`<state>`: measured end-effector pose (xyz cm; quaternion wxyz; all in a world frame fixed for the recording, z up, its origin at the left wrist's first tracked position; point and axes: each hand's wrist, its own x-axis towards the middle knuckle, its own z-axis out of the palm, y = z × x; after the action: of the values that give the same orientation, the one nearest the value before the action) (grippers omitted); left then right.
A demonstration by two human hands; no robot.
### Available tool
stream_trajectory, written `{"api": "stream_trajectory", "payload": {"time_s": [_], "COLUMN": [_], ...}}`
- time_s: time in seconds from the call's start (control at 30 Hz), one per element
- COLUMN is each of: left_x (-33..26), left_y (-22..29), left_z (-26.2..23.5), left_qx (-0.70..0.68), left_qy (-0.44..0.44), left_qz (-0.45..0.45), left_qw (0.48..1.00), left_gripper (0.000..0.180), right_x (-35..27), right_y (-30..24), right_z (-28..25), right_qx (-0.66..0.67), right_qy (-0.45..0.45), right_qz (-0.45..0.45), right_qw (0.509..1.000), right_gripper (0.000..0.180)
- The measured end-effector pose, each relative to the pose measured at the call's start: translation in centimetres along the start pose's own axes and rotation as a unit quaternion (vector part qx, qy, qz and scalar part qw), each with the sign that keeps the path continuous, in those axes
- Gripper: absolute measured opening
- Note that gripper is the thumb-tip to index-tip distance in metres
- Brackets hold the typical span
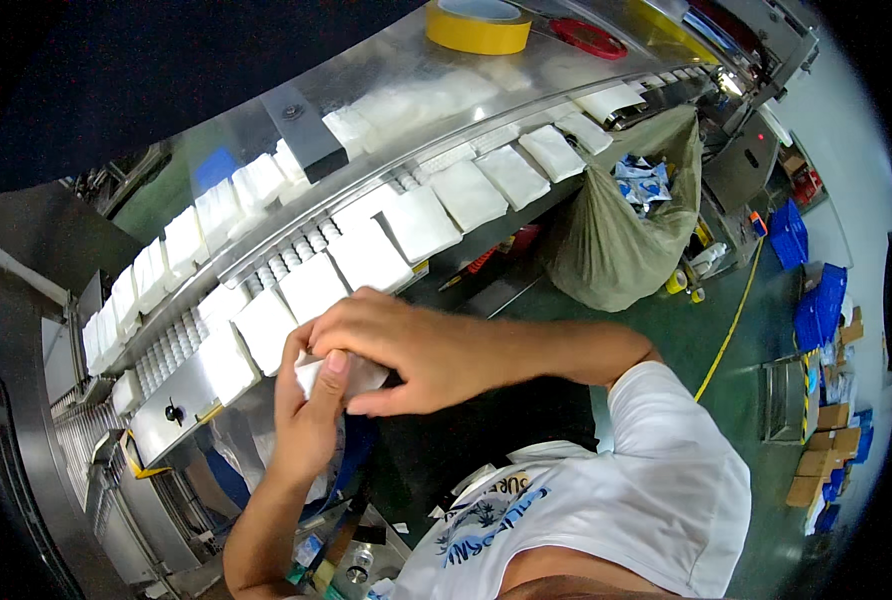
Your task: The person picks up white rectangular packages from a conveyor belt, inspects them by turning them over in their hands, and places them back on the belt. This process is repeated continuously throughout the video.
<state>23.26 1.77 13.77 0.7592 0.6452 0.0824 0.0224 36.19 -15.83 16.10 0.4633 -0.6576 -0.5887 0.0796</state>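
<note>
A small white tissue pack point(341, 378) is held between both hands just below the centre of the view. The left hand point(306, 415) comes up from 7 o'clock; its fingers are curled narrowly around the pack from below, and its thumb point(332, 372) is pressed flat on the pack's upper face. The right hand point(416, 350) reaches across from 3 o'clock and is laid over the pack, its fingers point(366, 318) bent close together and closed down on the top and far edge. Only a small white part of the pack is seen between the two hands; the rest is covered by them.

Just beyond the hands, toward 11 o'clock, a steel conveyor point(446, 80) is seen running from 8 o'clock up to 1 o'clock. A row of white tissue packs point(418, 222) is carried on it, set side by side, the nearest ones lying just above the knuckles of the right hand. A second row of white packs point(181, 240) is reflected or stacked behind, along the machine's shiny panel.

At 12 o'clock a yellow tape roll point(478, 25) is laid on the machine top, with a red ring point(586, 38) beside it. At 2 o'clock a green sack point(621, 225) is hung open, and blue-and-white wrappers point(641, 182) are seen inside its mouth. At 3 o'clock blue crates point(816, 305) stand on the green floor, with brown cartons point(826, 440) near them.
</note>
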Motion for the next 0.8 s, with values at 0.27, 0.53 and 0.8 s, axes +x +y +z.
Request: {"api": "stream_trajectory", "payload": {"time_s": [0.27,0.53,0.8], "left_x": [-6.8,-10.8,-12.5], "left_y": [-1.4,-3.3,-6.3], "left_z": [-4.3,-4.4,-4.3], "left_qx": [0.065,0.093,0.088], "left_qy": [-0.004,0.075,0.135], "left_qz": [-0.103,-0.103,-0.126], "left_qw": [0.993,0.987,0.979], "left_gripper": [0.025,0.024,0.021], "right_x": [0.7,1.1,1.8], "right_y": [23.3,31.9,38.1], "right_z": [-22.6,-21.8,-19.7], "right_qx": [-0.445,-0.482,-0.46], "right_qy": [-0.043,-0.169,-0.018], "right_qz": [0.247,0.396,0.42], "right_qw": [0.86,0.763,0.782], "right_gripper": [0.027,0.045,0.035]}}
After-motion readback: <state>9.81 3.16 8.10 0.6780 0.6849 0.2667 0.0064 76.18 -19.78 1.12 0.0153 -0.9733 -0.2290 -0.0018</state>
